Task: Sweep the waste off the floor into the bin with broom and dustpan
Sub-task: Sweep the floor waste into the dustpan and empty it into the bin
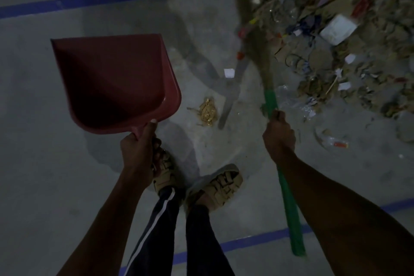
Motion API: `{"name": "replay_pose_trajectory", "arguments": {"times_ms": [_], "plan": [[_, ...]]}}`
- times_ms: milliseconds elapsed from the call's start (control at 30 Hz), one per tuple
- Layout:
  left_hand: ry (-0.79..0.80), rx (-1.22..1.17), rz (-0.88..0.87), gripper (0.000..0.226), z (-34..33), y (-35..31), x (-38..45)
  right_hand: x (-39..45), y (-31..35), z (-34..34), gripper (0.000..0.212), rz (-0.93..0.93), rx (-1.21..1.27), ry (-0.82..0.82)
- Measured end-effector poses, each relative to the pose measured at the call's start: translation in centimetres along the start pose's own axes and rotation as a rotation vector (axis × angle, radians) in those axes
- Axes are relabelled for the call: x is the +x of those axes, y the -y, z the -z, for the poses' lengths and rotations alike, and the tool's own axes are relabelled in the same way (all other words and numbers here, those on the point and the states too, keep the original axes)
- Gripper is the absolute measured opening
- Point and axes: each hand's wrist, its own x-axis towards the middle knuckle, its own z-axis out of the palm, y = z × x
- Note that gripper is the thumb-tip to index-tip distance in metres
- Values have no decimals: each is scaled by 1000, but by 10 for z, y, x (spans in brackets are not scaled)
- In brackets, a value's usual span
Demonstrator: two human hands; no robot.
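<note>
Green-handled broom, gripped by the right hand, slants bristles-first toward the waste, while the left hand grasps the red dustpan, mouth pointing away.

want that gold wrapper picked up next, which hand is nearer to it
Left. The left hand, holding the dustpan, is just below-left of the gold wrapper; the right hand, gripping the broom, sits farther off to its right.

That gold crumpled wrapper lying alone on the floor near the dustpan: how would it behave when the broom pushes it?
The gold wrapper looks like thin crumpled foil, so it is probably very light and would skid or flip ahead of the broom. Its creased shape makes rolling unlikely. It sits apart from the waste pile, so one stroke may scatter it.
</note>
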Motion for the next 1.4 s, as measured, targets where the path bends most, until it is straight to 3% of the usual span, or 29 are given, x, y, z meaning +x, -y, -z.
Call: {"name": "replay_pose_trajectory", "arguments": {"times_ms": [133, 367, 500, 600, 933, 1033, 1233, 1333, 1400], "plan": [[-7, 13, 7, 48, -9, 8, -8, -12, -15, -1, 57, -39, 117, -39], [46, 49, -19, 51, -29, 23, -25, -92, -40, -68, 53, 300, 414, -159], [61, 79, -58, 48, -34, 33, -27, -126, -53, -83, 61, 410, 390, 164], [79, 95, -50, 46, -39, 43, -30, -140, -59, -86, 66, 331, 185, 344], [112, 162, -33, 38, -54, 62, -27, -95, -70, -85, 62, -184, 182, 60], [124, 164, -50, 39, -55, 60, -25, -80, -68, -72, 60, -163, 204, -112], [153, 149, -69, 38, -57, 52, -24, -98, -55, -77, 51, 78, 330, -199], [187, 141, -96, 37, -54, 48, -19, -109, -44, -85, 53, 207, 314, -79], [188, 127, -116, 38, -50, 44, -15, -115, -33, -85, 53, 146, 297, 65]]}}
